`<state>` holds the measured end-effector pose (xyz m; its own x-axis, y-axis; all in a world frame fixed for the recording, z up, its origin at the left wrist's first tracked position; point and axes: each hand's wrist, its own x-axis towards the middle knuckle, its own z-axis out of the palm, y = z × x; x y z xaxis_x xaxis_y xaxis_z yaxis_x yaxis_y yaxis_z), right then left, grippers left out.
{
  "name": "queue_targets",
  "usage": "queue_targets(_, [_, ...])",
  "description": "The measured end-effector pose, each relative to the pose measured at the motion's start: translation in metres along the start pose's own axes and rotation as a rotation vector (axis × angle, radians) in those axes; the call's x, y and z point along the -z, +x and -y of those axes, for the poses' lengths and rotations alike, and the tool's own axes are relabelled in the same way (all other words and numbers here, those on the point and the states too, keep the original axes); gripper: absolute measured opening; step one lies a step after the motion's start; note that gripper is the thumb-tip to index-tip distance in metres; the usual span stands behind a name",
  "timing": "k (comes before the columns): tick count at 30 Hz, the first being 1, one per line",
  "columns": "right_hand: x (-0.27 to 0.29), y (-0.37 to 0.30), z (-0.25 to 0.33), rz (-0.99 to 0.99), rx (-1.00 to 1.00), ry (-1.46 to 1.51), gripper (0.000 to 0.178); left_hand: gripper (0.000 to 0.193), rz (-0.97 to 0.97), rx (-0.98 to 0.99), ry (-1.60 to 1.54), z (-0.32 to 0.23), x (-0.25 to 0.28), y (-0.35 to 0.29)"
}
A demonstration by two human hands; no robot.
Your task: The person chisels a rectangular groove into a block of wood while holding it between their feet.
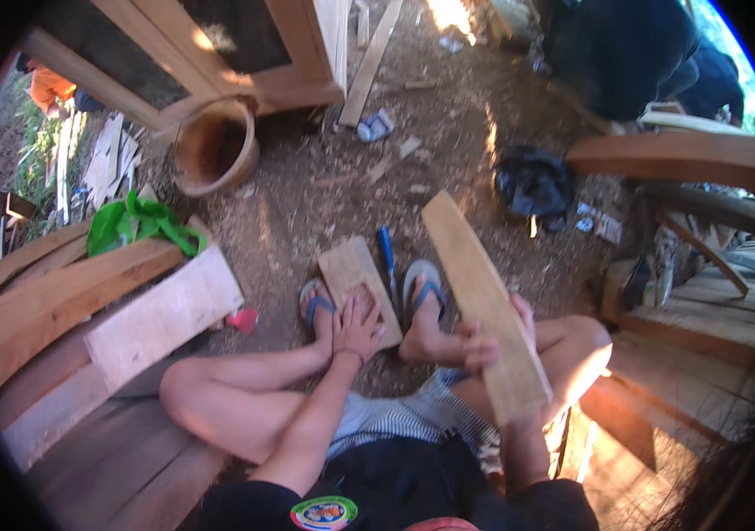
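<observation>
Stacked timber planks fill the lower left of the frame, and a wooden bucket stands at the upper left. My right hand has its fingers closed around a long curved board that rises from centre right toward the middle. My left hand lies flat, fingers spread, on a small wood block on the dirt floor between my sandalled feet. A blue-handled tool lies just beside the block. I judge the long board could swing and strike my toes, since only its lower end is gripped. Open ground lies ahead, toward the top centre; both sides are hemmed by wood.
</observation>
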<state>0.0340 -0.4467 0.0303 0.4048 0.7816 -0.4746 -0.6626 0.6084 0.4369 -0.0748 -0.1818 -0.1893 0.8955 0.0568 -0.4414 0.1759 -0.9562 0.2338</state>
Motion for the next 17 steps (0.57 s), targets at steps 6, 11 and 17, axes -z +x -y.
queue_targets(6, [-0.077, 0.018, -0.038, -0.041, 0.008, -0.083, 0.057, 0.053, -0.536, 0.181, -0.538, -0.064, 0.052, 0.062])
queue_targets(11, [-0.192, 0.072, 0.000, -0.005, -0.021, -0.098, 0.059, 0.049, -1.011, -0.381, -1.317, -0.099, 0.342, 0.137])
queue_targets(17, [-0.352, 0.050, 0.001, -0.084, 0.181, -0.193, 0.058, 0.037, -1.360, -1.011, -0.946, -0.097, 0.694, 0.085])
